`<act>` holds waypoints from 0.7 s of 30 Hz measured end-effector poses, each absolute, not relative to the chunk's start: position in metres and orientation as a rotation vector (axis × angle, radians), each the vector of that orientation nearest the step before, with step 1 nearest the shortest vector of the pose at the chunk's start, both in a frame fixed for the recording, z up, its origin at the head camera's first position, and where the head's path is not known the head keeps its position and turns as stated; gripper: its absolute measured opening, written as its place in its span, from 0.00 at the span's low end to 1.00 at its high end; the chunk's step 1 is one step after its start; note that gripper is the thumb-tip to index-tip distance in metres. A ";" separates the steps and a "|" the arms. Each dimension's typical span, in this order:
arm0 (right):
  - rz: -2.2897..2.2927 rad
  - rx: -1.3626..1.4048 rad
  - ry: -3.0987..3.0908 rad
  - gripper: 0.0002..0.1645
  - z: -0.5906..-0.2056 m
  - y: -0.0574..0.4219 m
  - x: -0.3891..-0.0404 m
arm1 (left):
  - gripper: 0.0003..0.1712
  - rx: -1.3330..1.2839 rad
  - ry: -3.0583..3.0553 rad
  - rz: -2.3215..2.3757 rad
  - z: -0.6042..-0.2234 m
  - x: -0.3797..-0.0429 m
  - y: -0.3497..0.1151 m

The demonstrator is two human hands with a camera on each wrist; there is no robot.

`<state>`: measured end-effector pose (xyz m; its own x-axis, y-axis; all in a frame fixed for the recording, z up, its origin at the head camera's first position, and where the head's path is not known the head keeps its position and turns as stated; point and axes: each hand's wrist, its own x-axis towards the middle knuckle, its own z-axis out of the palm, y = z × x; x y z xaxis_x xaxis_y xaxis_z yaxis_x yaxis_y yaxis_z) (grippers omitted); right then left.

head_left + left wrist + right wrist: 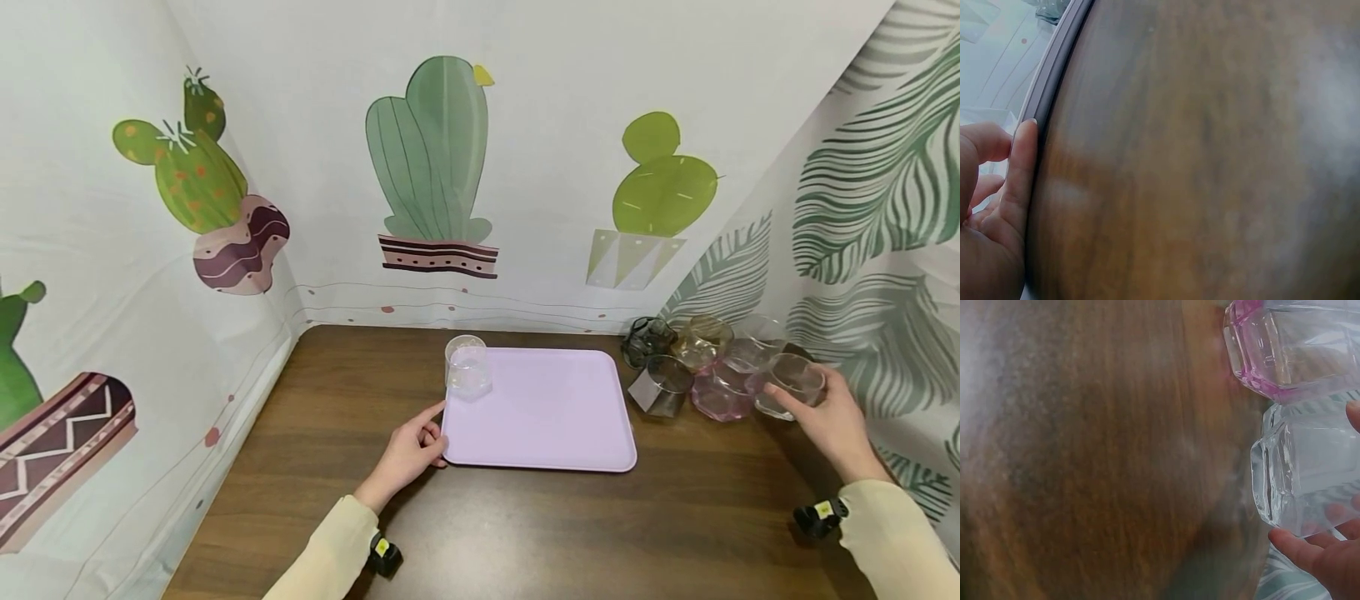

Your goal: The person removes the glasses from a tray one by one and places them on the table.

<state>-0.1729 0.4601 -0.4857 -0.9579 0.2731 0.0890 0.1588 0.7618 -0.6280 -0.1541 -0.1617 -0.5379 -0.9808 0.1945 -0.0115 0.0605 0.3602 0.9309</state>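
At the left edge of a pale purple tray [543, 408], my left hand [408, 450] grips the rim with its fingers bent. The left wrist view shows fingertips [1024, 140] against the tray's dark-edged rim [1054, 75]. A clear glass [468, 367] stands upright on the tray's far left corner. On the right, my right hand [836, 421] holds another clear glass [795, 383], thumb on one side and fingers round the other. That faceted clear glass [1310, 465] sits beside a pink-based glass [1291, 353] in the right wrist view.
Several more glasses crowd together left of the right hand: a dark grey one [648, 340], an amber one [703, 342], a smoky one [667, 385] and a pink one [720, 392]. Printed wall cloth [540, 275] borders the wooden table [525, 533] at the back and sides.
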 end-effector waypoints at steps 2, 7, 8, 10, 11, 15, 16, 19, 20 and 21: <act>0.967 -0.348 -2.779 0.56 -0.487 0.460 -0.174 | 0.36 0.225 2.488 1.693 -0.538 -0.154 -0.161; 0.979 -0.383 -2.781 0.57 -0.488 0.461 -0.175 | 0.37 0.224 2.484 1.696 -0.538 -0.155 -0.161; 0.985 -0.392 -2.782 0.57 -0.488 0.461 -0.174 | 0.37 0.224 2.483 1.697 -0.538 -0.155 -0.161; 0.992 -0.401 -2.786 0.58 -0.489 0.462 -0.174 | 0.37 0.221 2.481 1.698 -0.538 -0.155 -0.161; 0.997 -0.402 -2.788 0.58 -0.489 0.463 -0.174 | 0.37 0.220 2.482 1.698 -0.538 -0.155 -0.161; 1.030 -0.375 -2.774 0.57 -0.489 0.462 -0.173 | 0.37 0.219 2.483 1.695 -0.538 -0.155 -0.162; 1.040 -0.367 -2.769 0.57 -0.489 0.462 -0.173 | 0.37 0.218 2.483 1.695 -0.538 -0.155 -0.162; 1.060 -0.339 -2.758 0.57 -0.490 0.462 -0.172 | 0.37 0.221 2.484 1.697 -0.538 -0.155 -0.162; 1.069 -0.333 -2.756 0.57 -0.490 0.462 -0.172 | 0.37 0.228 2.482 1.702 -0.539 -0.155 -0.162; 1.076 -0.331 -2.756 0.57 -0.490 0.462 -0.172 | 0.36 0.234 2.482 1.705 -0.539 -0.155 -0.162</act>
